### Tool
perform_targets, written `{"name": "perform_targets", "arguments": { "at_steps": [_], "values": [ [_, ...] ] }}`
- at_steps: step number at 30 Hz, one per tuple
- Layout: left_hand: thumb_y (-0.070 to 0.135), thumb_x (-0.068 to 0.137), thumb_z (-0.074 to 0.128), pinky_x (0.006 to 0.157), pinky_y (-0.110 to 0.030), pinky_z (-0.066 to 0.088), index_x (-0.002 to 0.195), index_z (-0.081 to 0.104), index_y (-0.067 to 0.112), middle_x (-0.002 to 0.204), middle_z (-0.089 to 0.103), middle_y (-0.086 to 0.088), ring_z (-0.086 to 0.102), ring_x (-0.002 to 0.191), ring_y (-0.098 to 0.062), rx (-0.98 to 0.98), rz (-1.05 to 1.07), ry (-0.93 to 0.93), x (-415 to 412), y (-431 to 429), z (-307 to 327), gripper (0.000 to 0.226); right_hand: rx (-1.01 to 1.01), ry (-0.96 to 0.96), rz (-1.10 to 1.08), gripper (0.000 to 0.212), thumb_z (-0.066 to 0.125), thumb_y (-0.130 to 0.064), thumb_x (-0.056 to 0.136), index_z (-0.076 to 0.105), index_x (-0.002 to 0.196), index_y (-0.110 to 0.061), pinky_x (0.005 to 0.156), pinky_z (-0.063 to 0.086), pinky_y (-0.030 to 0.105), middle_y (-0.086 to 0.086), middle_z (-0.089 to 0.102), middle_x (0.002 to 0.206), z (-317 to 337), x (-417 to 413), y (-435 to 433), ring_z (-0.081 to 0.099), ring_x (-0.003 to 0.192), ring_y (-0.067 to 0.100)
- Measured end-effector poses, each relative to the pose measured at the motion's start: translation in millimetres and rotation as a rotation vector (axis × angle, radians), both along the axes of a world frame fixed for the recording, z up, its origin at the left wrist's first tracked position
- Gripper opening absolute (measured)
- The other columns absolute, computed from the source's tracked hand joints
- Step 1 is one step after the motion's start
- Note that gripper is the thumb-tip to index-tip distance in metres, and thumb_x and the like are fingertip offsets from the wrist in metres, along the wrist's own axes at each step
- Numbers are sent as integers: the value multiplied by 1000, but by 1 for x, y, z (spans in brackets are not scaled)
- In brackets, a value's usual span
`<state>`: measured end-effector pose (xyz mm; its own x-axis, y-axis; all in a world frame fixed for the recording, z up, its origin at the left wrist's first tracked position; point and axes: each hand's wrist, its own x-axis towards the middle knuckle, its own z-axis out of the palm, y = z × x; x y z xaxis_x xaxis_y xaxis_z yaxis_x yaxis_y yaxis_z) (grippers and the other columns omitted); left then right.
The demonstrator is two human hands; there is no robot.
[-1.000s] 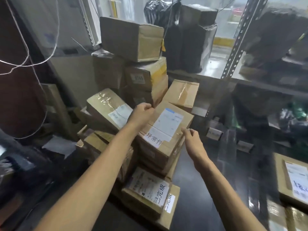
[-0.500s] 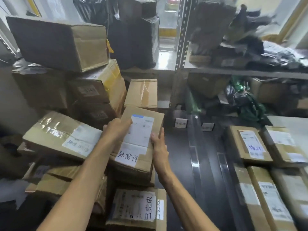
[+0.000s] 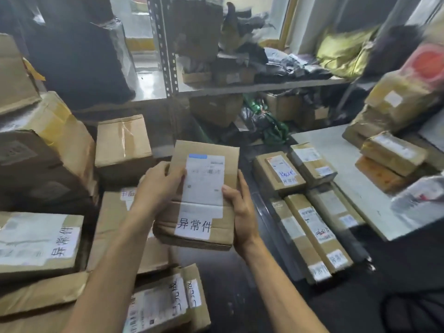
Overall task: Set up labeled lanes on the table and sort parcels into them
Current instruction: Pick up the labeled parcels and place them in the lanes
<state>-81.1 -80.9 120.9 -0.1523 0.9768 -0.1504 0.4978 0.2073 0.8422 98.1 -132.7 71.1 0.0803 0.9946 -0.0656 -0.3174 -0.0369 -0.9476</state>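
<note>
Parcel (image 3: 206, 149), brown cardboard, flat, oblong: we hold it in both hands above the dark surface (image 3: 240, 296). It sits between the stacked boxes (image 3: 48, 152) on our left and the rows of labelled parcels (image 3: 317, 224) on our right. Long axis runs away from us, far end raised, near end lower. Printed label (image 3: 204, 181) and handwritten tag (image 3: 193, 225) face up and read upright to us. Left hand (image 3: 161, 186) grips the left edge, fingers curled over it. Right hand (image 3: 240, 212) clasps the right edge, thumb touching the printed label.
</note>
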Motion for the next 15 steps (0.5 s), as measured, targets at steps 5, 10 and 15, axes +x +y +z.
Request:
{"name": "perform_targets", "arguments": {
  "at_steps": [5, 10, 15],
  "values": [
    [49, 93, 63, 92, -30, 53, 121, 64, 23, 116, 72, 8, 69, 103, -8, -77, -203, -318, 101, 6, -14, 38, -54, -28, -87, 61, 65, -25, 87, 50, 146, -22, 106, 47, 64, 13, 67, 134, -8, 105, 5, 64, 121, 37],
    [39, 101, 50, 79, -27, 61, 111, 71, 22, 104, 79, 1, 76, 88, -13, -314, -396, -633, 203, 5, -22, 29, -85, -43, -116, 65, 69, -32, 85, 50, 145, -19, 107, 43, 68, 17, 65, 135, -23, 222, 21, 62, 124, 41],
    [44, 79, 69, 89, -30, 57, 134, 60, 16, 126, 72, -2, 70, 112, -19, -315, -373, -718, 277, 16, -53, 62, -217, -67, -69, 81, 82, -46, 75, 51, 144, -15, 104, 47, 65, 15, 65, 136, -38, 304, 50, 63, 123, 40]
  ]
}}
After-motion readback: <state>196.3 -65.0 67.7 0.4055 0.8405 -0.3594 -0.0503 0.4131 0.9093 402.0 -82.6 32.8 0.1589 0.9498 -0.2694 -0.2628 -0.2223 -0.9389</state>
